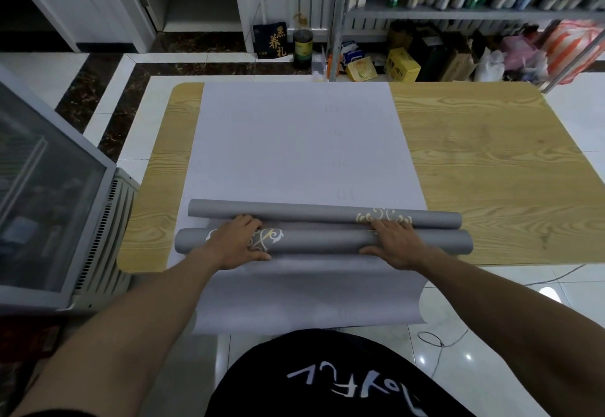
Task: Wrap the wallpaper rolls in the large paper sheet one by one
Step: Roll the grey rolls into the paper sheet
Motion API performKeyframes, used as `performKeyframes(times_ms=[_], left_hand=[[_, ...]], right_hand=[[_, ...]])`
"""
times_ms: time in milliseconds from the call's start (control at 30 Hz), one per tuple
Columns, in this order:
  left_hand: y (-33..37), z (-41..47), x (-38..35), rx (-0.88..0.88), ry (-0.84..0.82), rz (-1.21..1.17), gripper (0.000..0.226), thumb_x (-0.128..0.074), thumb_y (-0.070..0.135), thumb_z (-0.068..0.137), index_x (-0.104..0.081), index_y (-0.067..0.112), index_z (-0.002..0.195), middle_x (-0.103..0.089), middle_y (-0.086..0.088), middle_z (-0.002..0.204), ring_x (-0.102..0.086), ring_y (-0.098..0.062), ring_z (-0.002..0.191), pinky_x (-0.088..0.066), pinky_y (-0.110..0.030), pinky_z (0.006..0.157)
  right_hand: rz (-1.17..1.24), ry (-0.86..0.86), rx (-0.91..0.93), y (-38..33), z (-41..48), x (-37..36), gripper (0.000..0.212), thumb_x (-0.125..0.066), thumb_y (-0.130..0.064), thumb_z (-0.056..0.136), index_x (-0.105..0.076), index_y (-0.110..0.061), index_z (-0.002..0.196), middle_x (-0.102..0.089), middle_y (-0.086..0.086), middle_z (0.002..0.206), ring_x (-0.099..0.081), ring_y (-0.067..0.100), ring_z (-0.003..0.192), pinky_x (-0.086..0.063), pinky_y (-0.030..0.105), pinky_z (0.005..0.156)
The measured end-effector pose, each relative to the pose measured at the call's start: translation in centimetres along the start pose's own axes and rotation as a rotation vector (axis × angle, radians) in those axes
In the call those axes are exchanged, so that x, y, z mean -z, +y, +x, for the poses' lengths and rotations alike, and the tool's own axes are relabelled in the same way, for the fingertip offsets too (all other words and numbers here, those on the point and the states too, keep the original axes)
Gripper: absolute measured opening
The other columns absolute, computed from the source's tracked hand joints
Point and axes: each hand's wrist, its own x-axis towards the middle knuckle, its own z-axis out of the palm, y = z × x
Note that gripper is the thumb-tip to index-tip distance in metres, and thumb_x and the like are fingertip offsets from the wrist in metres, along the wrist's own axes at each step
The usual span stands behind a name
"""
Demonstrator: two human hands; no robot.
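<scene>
Tiled room, stocked shelf rack [458,10] at the back, glass-fronted cabinet [49,204] at the left. Wooden table [474,154] spread with the large paper sheet [294,141], near end draped over the front edge toward the person. Two grey wallpaper rolls laid crosswise on the sheet's near part, side by side: far roll [294,213] and near roll [320,240]. Left grip [239,240] curled over the near roll at its patterned left part, thumb on the near side. Right grip [393,243] curled likewise toward the right end, fingertips reaching the seam between the rolls. Step in hand, by judgement: seating the near roll for wrapping. Best done by squaring it to the sheet's edge, parting it from the far roll, pressing evenly with both grips, then drawing the draped end up snugly without creases.
</scene>
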Motion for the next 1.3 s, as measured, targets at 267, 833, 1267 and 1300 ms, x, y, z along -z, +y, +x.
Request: performKeyframes(times_ms=[267, 833, 1267, 1300], left_hand=[[-0.2, 0.5, 0.2, -0.002, -0.009, 0.010, 0.041, -0.053, 0.054, 0.090, -0.053, 0.023, 0.117, -0.061, 0.000, 0.114, -0.056, -0.021, 0.100, -0.047, -0.040, 0.083], [-0.2, 0.5, 0.4, 0.071, -0.057, -0.110, 0.035, -0.060, 0.048, 0.089, -0.048, 0.024, 0.111, -0.067, 0.003, 0.106, -0.059, -0.019, 0.094, -0.048, -0.036, 0.075], [0.0, 0.1, -0.2, 0.072, -0.009, 0.011, 0.063, -0.064, 0.064, 0.076, -0.043, 0.022, 0.117, -0.059, -0.004, 0.110, -0.053, -0.022, 0.095, -0.041, -0.033, 0.075], [0.1, 0.1, 0.0, 0.078, -0.022, 0.021, 0.057, -0.063, 0.063, 0.078, -0.043, 0.021, 0.112, -0.060, -0.005, 0.104, -0.053, -0.022, 0.088, -0.039, -0.032, 0.070]], right_hand=[[-0.020, -0.024, -0.019, 0.1, -0.1, 0.0, 0.096, -0.046, -0.082, 0.069, -0.035, -0.019, 0.141, -0.040, 0.004, 0.143, -0.033, 0.024, 0.136, -0.023, 0.042, 0.111], [0.082, -0.032, -0.007, 0.1, -0.1, 0.5, 0.098, -0.042, -0.091, 0.059, -0.041, -0.020, 0.126, -0.054, 0.001, 0.129, -0.047, 0.023, 0.123, -0.029, 0.041, 0.107], [0.099, -0.022, -0.046, -0.1, 0.7, 1.0, 0.053, -0.041, -0.067, 0.088, -0.045, -0.020, 0.113, -0.065, 0.007, 0.110, -0.059, 0.028, 0.100, -0.038, 0.040, 0.086], [0.107, -0.020, -0.056, -0.2, 0.7, 1.0, 0.051, -0.040, -0.066, 0.089, -0.045, -0.020, 0.110, -0.065, 0.007, 0.108, -0.059, 0.027, 0.098, -0.038, 0.039, 0.084]])
